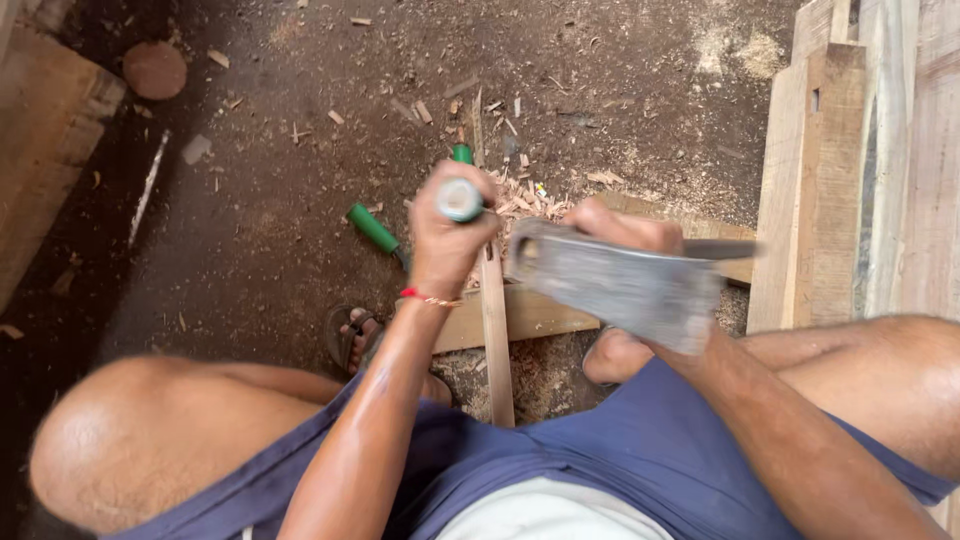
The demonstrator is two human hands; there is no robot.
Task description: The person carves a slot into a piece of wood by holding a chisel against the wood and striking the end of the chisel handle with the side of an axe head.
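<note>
My left hand is closed around an upright green-handled chisel whose pale butt end faces the camera. A red thread sits on that wrist. My right hand grips a broad, flat grey metal blade, held flat side up just right of the chisel's top and blurred. Below the left hand a narrow wooden strip runs toward me across a flat plank on the ground, between my feet. The chisel's tip is hidden by my hand.
A second green-handled tool lies on the dirt floor left of my hand, and another green handle pokes out behind it. Wood chips litter the ground. Stacked timber stands at right, boards and a round wooden disc at left.
</note>
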